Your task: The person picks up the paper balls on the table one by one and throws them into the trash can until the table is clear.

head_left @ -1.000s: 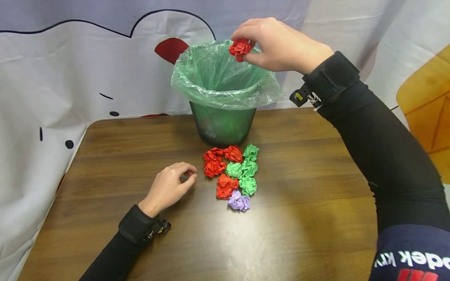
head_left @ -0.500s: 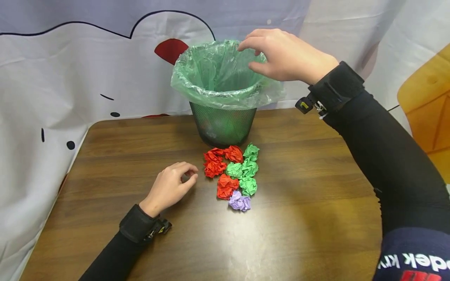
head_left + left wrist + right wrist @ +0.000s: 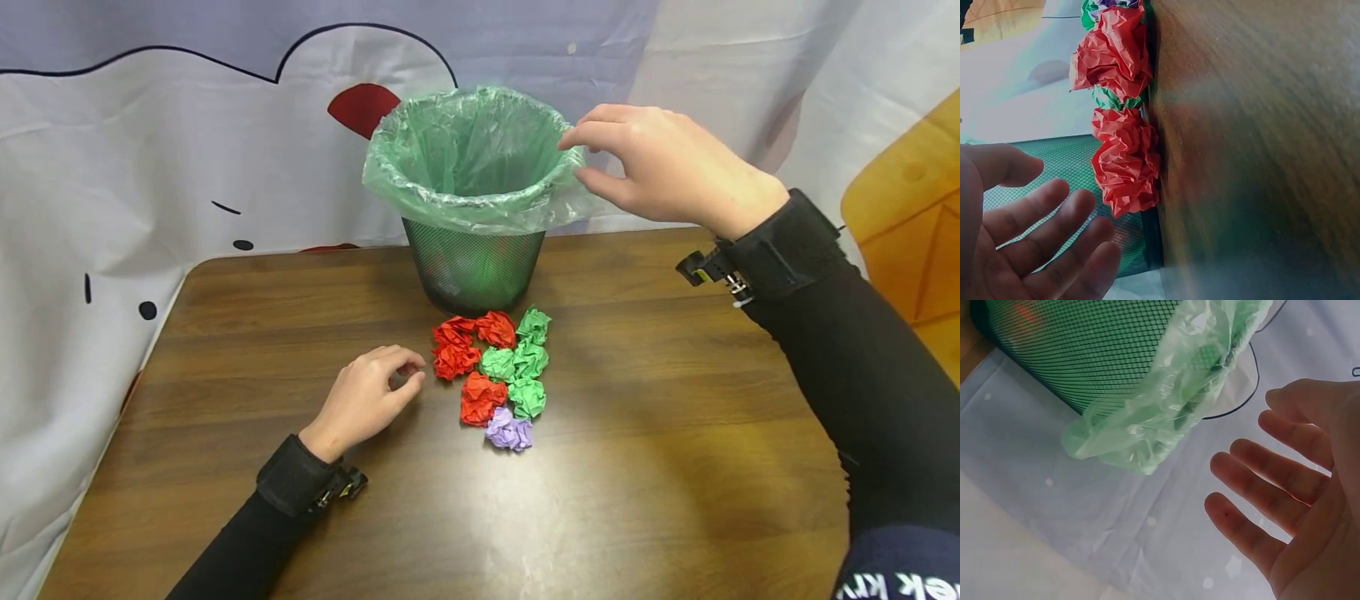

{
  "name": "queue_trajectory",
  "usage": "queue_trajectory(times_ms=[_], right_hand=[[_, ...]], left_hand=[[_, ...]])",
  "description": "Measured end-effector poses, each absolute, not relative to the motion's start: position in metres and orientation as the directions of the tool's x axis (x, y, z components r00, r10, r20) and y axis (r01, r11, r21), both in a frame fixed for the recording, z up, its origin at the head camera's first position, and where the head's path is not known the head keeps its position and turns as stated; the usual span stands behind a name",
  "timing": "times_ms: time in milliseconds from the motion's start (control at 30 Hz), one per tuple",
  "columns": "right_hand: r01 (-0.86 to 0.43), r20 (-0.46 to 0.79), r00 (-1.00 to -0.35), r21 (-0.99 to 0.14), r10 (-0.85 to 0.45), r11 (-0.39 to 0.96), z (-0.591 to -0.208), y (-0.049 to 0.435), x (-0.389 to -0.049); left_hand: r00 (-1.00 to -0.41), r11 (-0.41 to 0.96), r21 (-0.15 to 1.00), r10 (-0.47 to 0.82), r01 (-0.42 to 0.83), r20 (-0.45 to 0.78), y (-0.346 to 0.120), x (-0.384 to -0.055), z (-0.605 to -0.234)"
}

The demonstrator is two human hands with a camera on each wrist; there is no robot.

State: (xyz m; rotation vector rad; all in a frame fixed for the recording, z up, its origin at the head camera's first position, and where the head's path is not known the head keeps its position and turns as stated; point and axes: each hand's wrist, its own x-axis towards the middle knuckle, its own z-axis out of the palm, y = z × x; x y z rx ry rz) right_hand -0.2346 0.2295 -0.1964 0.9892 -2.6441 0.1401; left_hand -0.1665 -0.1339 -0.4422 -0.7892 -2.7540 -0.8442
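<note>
My right hand (image 3: 667, 167) hovers at the right rim of a mesh waste bin (image 3: 476, 267), fingers apart and holding nothing. A green plastic bag (image 3: 480, 208) lines the bin and folds out over its rim. The left hand (image 3: 367, 400) rests on the table with loosely curled fingers and nothing in them, just left of the crumpled paper balls. Nearest to it are red paper balls (image 3: 456, 362); the left wrist view shows a red ball (image 3: 1125, 162) just beyond the fingertips. Several green balls (image 3: 527, 398) lie to their right, and a purple ball (image 3: 510, 430) sits at the near end.
The bin stands at the back edge of a brown wooden table (image 3: 637, 467). A printed white and lilac curtain (image 3: 150, 150) hangs behind and to the left of the table. In the right wrist view, the bag's loose edge (image 3: 1141, 437) sticks out from the bin.
The right hand has let go of a red paper ball over the bin, then moved right and toward me. The left hand and the paper balls on the table have stayed in place.
</note>
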Motion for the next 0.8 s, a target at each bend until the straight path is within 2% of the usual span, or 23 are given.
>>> queue_trajectory(times_ms=[533,800], right_hand=[[-0.670,0.404,-0.674,0.018,-0.619,0.742,-0.229,0.253,-0.208],[-0.682,0.402,-0.674,-0.019,-0.619,0.731,-0.252,0.263,-0.202]], left_hand=[[-0.842,0.684,0.492,0.460,0.539,0.283,-0.125,-0.166,-0.438],[-0.839,0.684,0.489,0.474,0.542,0.267,-0.121,-0.165,-0.436]])
